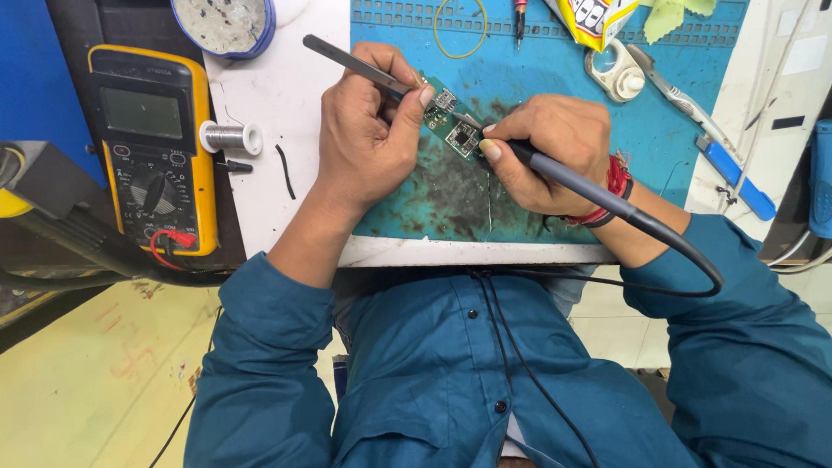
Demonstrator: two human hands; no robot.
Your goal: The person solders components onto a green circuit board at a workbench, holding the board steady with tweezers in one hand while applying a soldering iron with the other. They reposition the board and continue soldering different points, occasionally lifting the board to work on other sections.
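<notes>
Looking down from head height, a person in a teal shirt bends over a small white bench topped by a blue mat [659,130]. The left hand [368,130] is closed around slim metal tweezers [347,56], whose tips press on a small green circuit board [452,121] lying near the middle of the mat. The right hand [550,152], with red thread at the wrist, grips a soldering iron [563,173] like a pen; its dark handle trails a black cable across the forearm, and its tip meets the board beside a square black chip. Both hands are shut on their tools and rest on the mat.

Judging by this, the soldering looks to be midway: the board is pinned and the iron is at a joint, but whether any joint is finished is too small to tell.

The mat is rubbery, ridged along its far edge and darkly stained around the board. To the left sit a yellow multimeter [156,147] with a round dial, and a shiny spool of solder wire [230,137]. Beyond the mat's far edge is a round tin [224,24] of grey residue. A thin yellow wire loop [459,26] lies on the mat, and a blue-handled tool [732,178] lies to the right.
</notes>
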